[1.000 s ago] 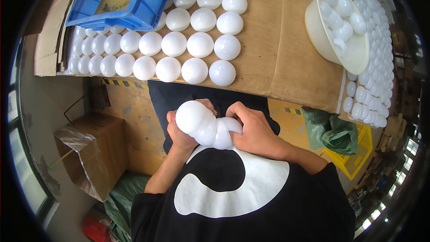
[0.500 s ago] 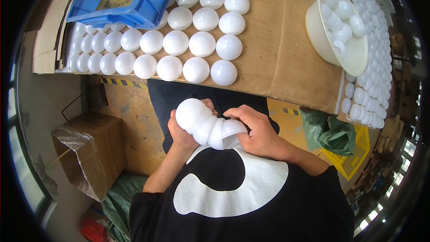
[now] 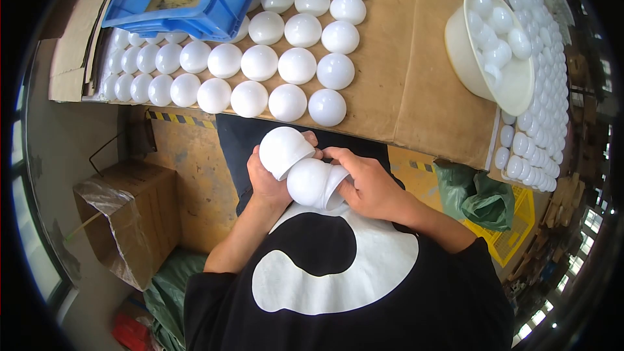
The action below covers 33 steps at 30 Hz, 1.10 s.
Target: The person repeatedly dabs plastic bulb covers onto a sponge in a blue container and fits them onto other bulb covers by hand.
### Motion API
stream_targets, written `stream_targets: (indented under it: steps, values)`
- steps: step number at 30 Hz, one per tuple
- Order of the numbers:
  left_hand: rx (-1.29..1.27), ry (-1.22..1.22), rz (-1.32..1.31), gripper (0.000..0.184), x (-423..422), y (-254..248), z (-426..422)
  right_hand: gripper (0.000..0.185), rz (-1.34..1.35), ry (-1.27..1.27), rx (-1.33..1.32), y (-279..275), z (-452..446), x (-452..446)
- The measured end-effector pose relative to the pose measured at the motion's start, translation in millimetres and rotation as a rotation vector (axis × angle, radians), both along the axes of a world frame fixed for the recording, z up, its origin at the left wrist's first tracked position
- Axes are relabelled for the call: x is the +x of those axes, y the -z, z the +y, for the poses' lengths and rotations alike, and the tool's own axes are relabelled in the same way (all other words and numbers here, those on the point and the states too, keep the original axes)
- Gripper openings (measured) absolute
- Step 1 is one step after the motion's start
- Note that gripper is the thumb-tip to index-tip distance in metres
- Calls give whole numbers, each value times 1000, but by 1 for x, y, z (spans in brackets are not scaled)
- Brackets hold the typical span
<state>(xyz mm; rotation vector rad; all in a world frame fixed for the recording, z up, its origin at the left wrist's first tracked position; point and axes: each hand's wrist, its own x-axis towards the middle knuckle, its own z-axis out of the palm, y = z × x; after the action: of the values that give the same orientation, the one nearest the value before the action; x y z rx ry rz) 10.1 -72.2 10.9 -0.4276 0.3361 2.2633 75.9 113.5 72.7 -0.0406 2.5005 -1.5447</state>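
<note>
In front of my chest I hold glossy white plastic domes that look like light bulb covers. My left hand [image 3: 265, 181] is wrapped round one dome [image 3: 282, 149], whose open rim faces down to the right. My right hand [image 3: 370, 183] grips a short stack of nested domes [image 3: 308, 183], fingers over the edge and thumb at the open end. The stack's rounded front lies against or just beside the left dome's rim. How many domes are nested cannot be made out.
Rows of white domes [image 3: 249, 99] stand on the cardboard-covered table [image 3: 416, 45]. A blue crate [image 3: 214, 10] sits at the back left. On the right are a cream bowl [image 3: 465, 58] of white domes and many more small ones [image 3: 530, 149]. A cardboard box [image 3: 153, 208] stands at lower left.
The curved chain of nested domes has come apart: one dome is now separate in my left hand, the others in my right. Both hands have risen slightly.
</note>
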Motion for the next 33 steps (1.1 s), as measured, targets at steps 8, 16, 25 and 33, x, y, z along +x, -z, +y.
stream_targets:
  steps: [8,16,25,33]
  values:
    - [-122,-62,0,68,-3,-3,9,23,-19,202,-168,10,-10,0]
    - [-65,-122,-7,54,-8,0,13,24,63,242,-185,17,-8,3]
    - [68,117,-27,59,-19,8,4,26,-63,-97,210,5,0,-5]
    - [-29,365,-69,64,-9,-8,16,61,-332,-442,-199,-6,58,-9]
